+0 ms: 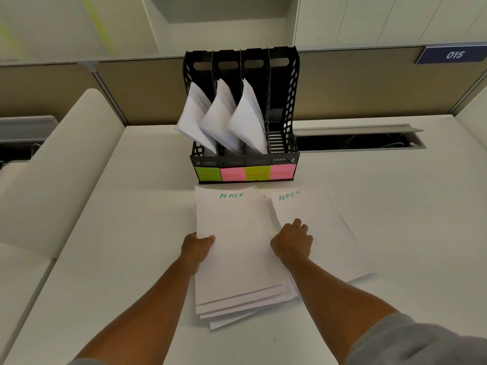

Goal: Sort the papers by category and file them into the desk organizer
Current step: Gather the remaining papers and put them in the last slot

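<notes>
Now two ADMIN sheets [237,233] show; organizer [243,164] has four slots, three filled.

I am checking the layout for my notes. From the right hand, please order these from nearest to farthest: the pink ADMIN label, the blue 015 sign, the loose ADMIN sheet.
1. Loose ADMIN sheet: under the right hand, touching it.
2. Pink ADMIN label: ahead, on the organizer's front.
3. Blue 015 sign: far right, on the partition.
</notes>
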A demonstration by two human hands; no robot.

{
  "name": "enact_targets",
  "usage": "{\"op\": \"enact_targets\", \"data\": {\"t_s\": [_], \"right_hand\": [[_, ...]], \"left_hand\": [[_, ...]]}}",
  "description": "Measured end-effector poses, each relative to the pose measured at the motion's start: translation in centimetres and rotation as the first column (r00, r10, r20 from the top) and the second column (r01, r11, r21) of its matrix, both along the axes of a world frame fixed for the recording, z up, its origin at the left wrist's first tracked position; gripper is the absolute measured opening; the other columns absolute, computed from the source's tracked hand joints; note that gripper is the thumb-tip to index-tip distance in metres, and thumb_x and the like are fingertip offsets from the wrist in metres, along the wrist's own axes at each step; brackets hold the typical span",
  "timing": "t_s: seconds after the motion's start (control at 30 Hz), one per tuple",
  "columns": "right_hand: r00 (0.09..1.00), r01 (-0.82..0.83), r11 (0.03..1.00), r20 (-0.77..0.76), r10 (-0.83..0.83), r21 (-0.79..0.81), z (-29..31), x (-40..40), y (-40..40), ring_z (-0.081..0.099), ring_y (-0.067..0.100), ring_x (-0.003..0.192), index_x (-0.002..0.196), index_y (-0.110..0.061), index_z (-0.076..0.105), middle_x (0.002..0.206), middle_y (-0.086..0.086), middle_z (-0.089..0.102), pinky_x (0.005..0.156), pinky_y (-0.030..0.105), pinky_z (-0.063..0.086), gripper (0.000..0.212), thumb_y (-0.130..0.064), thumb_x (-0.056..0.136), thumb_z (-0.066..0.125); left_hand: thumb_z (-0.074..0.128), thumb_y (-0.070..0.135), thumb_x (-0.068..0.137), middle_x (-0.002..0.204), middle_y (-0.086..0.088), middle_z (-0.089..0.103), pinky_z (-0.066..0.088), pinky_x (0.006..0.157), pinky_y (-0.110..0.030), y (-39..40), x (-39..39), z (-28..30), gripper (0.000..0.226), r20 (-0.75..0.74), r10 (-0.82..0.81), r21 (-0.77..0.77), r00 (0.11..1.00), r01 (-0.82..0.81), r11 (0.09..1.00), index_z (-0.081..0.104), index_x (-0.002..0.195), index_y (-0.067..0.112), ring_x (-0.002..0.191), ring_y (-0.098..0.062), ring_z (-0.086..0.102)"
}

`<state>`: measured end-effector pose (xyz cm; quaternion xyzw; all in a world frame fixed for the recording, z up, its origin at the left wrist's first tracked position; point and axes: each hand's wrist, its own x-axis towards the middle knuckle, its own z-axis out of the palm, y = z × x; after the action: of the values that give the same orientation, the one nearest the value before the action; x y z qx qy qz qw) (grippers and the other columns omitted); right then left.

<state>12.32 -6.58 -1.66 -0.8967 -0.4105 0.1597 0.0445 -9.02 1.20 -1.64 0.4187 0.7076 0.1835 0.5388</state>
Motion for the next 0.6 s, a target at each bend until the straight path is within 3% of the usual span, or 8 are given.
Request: {"op": "enact_targets", "data": {"t_s": [0.1,0.2,0.27,0.37,0.47,0.6], "right_hand": [[1.000,0.016,0.992,-0.011,-0.014,0.128,0.4,0.0,0.3,0.053,0.023,0.088,0.086,-0.010,0.057,0.093,0.004,0.052,0.084,0.040,0.043,0.021,-0.025,0.081,0.044],[0.997,-0.077,0.979,0.030,0.073,0.188,1.2,-0.7,0.9,0.051,0.022,0.065,0.071,-0.014,0.047,0.070,0.000,0.048,0.074,0.039,0.038,0.020,-0.031,0.078,0.038],[0.988,-0.155,0.970,0.041,0.150,0.190,1.7,-1.5,1.4,0.046,0.021,0.058,0.067,-0.016,0.044,0.060,-0.001,0.046,0.076,0.040,0.033,0.023,-0.034,0.076,0.034],[0.958,-0.274,0.939,-0.022,0.285,0.207,2.2,-3.1,2.2,0.041,0.022,0.058,0.068,-0.018,0.043,0.057,-0.002,0.041,0.085,0.042,0.027,0.024,-0.037,0.075,0.030],[0.901,-0.395,0.892,-0.096,0.423,0.222,2.8,-4.9,2.9,0.041,0.026,0.061,0.065,-0.018,0.036,0.061,0.002,0.043,0.079,0.038,0.034,0.025,-0.040,0.075,0.031],[0.828,-0.350,0.865,-0.313,0.465,0.359,3.0,-6.4,2.9,0.037,0.014,0.054,0.059,-0.019,0.036,0.056,-0.003,0.043,0.089,0.040,0.040,0.029,-0.035,0.082,0.046]], "left_hand": [[0.066,0.019,0.090,0.104,-0.007,0.063,0.046,0.082,-0.032,0.0,0.1,0.2,0.029,0.023,-0.026,-0.007,0.999,0.026,1.000,0.061,0.116,0.006,0.093,-0.025,0.059],[0.067,0.018,0.089,0.104,-0.008,0.065,0.048,0.081,-0.032,0.0,0.1,0.2,0.028,0.051,-0.043,-0.016,0.998,0.044,0.999,0.062,0.115,0.007,0.091,-0.025,0.061],[0.068,0.017,0.089,0.104,-0.009,0.067,0.049,0.080,-0.032,0.0,0.1,0.2,0.030,0.076,-0.054,-0.020,0.996,0.055,0.998,0.063,0.116,0.006,0.090,-0.025,0.063],[0.068,0.020,0.088,0.105,-0.008,0.068,0.052,0.080,-0.034,-0.2,0.4,0.3,0.034,0.093,-0.080,-0.017,0.992,0.082,0.997,0.063,0.120,0.008,0.091,-0.025,0.065],[0.067,0.026,0.089,0.110,-0.007,0.067,0.050,0.080,-0.034,-0.4,0.6,0.4,0.038,0.094,-0.112,0.006,0.989,0.112,0.994,0.061,0.124,0.011,0.093,-0.024,0.064],[0.050,0.051,0.094,0.131,-0.008,0.060,0.047,0.094,-0.039,-0.7,1.1,1.1,0.054,0.128,-0.123,0.003,0.984,0.124,0.992,0.052,0.136,0.015,0.109,-0.026,0.059]]}}
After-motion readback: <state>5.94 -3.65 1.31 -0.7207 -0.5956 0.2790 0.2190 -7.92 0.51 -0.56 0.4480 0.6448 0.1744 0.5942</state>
